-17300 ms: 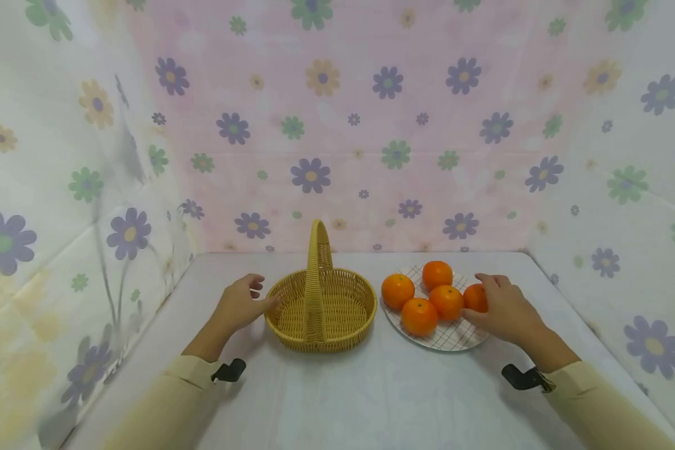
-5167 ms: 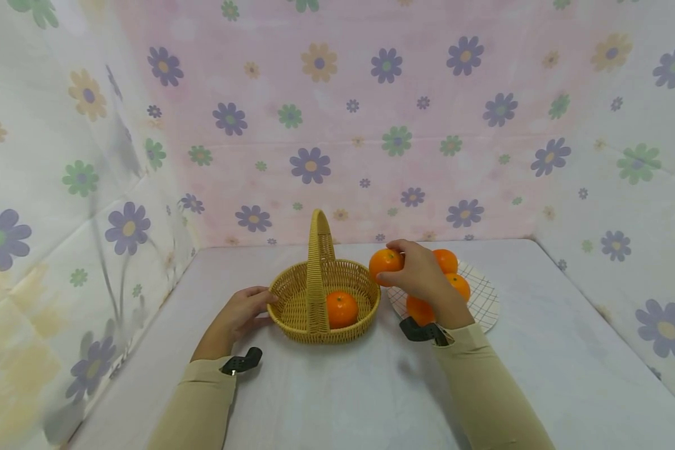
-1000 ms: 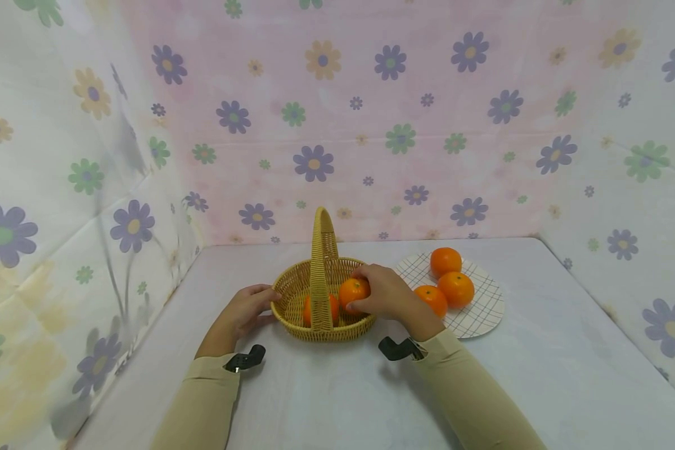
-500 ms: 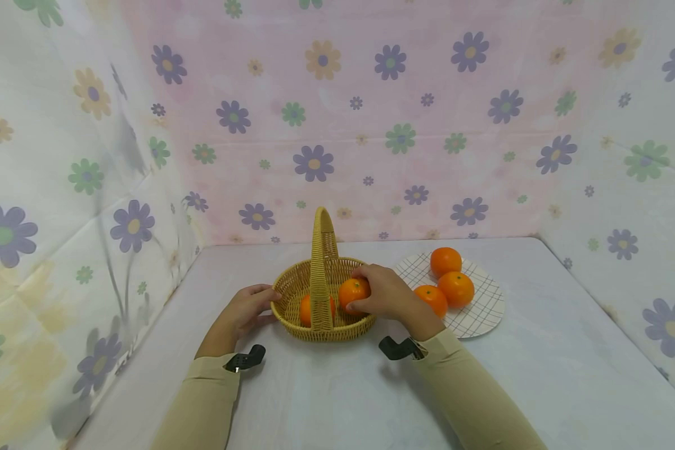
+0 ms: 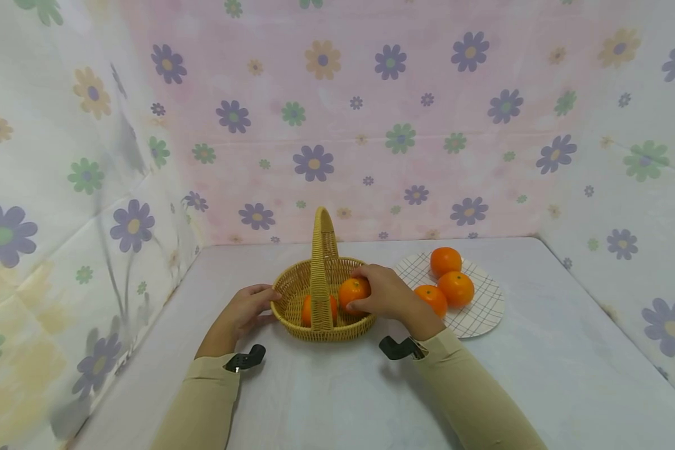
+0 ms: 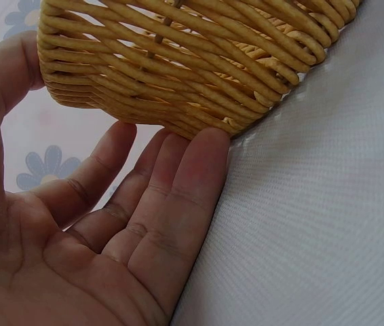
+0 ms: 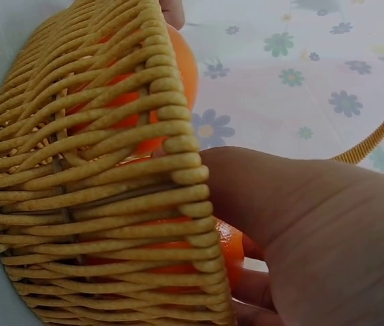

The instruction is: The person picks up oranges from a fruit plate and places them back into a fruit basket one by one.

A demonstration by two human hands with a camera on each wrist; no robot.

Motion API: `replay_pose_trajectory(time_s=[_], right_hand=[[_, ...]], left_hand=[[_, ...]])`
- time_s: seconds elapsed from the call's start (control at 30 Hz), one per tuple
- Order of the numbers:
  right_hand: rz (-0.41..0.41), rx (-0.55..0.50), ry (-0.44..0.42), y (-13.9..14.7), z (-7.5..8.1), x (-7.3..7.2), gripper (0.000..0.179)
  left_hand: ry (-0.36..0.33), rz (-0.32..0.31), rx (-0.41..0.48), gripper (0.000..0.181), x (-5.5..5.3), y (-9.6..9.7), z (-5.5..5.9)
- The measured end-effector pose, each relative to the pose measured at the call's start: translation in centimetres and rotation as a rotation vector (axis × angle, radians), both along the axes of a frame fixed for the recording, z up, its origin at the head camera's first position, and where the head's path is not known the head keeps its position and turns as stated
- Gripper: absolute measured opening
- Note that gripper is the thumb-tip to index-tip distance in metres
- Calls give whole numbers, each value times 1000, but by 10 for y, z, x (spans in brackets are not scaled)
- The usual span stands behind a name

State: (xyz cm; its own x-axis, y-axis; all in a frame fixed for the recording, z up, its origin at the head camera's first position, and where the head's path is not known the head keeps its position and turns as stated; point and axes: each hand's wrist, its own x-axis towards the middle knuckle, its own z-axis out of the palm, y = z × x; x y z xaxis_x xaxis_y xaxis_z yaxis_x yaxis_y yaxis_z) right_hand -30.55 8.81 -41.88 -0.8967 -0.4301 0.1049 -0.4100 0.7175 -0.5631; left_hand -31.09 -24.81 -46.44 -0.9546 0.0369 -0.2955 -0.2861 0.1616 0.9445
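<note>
A yellow wicker basket [image 5: 323, 336] with a tall arched handle stands mid-table. At its left end my left hand [image 5: 246, 312] holds it; the left wrist view has the thumb [image 6: 9, 75] at the rim and the fingertips against the outer wall. My right hand [image 5: 387, 294] reaches over the right rim and grips an orange [image 5: 353, 292] inside the basket. Another orange [image 5: 307, 310] lies beside it, partly behind the handle. From the right wrist, the woven wall [image 7: 97, 176] covers much of both fruits.
To the right, a white plate [image 5: 486, 309] with a grid pattern bears three oranges [image 5: 456, 289], one partly behind my right wrist. Flower-printed cloth [image 5: 365, 125] walls the white table [image 5: 315, 400] at the back and sides.
Earlier the basket was empty and all the oranges were on the plate; two are now inside. Within the last second the hands stay put, and the left orange shifts slightly behind the handle.
</note>
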Motion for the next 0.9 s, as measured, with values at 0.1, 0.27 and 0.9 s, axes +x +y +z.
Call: replay_pose_trajectory(time_s=[0.1, 0.27, 0.9], right_hand=[[-4, -5, 6, 1, 0, 0, 66], [-19, -11, 12, 3, 2, 0, 61], [-26, -48, 36, 14, 17, 2, 56]], left_hand=[[2, 5, -6, 52, 0, 1, 1], [12, -1, 3, 53, 0, 1, 0], [-1, 2, -17, 52, -1, 0, -1]])
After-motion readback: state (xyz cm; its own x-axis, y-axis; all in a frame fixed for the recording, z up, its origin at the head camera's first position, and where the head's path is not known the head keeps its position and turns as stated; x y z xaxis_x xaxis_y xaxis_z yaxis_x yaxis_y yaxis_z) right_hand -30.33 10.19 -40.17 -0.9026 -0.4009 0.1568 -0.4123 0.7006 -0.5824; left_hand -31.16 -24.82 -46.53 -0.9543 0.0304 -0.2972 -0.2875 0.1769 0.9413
